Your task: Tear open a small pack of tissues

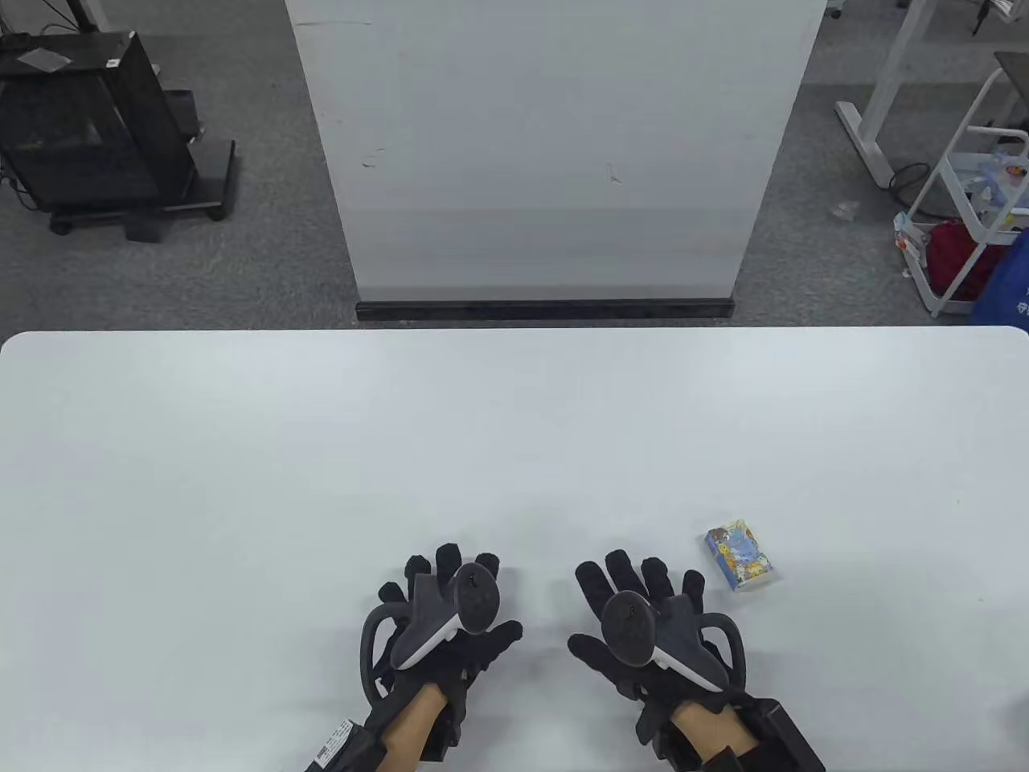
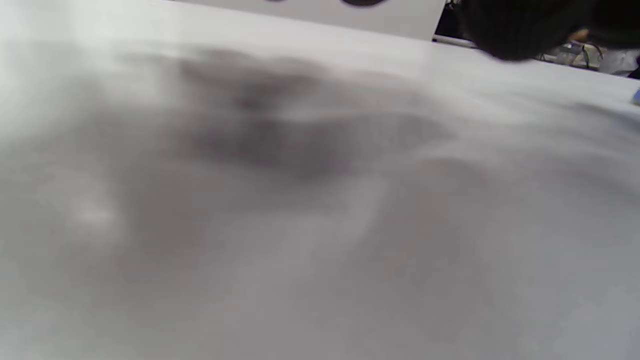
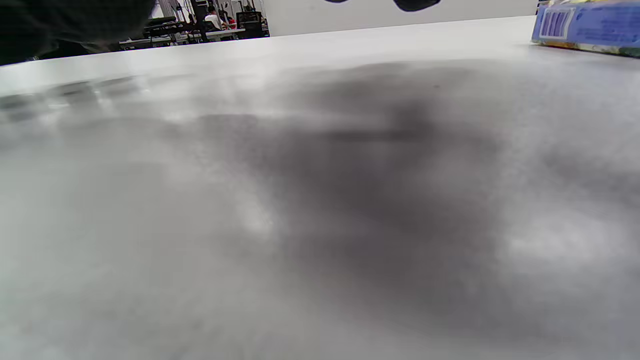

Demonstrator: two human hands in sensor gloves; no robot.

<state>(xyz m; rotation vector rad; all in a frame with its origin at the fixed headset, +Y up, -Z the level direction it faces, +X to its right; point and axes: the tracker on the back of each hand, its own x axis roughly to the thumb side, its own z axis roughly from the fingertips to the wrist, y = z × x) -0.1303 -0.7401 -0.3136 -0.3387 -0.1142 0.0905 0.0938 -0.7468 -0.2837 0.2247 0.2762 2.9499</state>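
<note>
Left hand point(image 1: 450, 619) and right hand point(image 1: 643, 623) lie palm-down on the white table point(image 1: 241, 482) near its front edge, fingers spread flat, holding nothing. The tissue pack point(image 1: 739, 555) lies just beside the right hand's outer fingers, apparently not touching. Its barcode end point(image 3: 555, 22) shows in the right wrist view.

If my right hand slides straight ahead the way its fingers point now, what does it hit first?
Nothing, as far as the table view shows: the right hand points up the bare table towards its far edge. The tissue pack lies off to its right, probably just outside that line.
</note>
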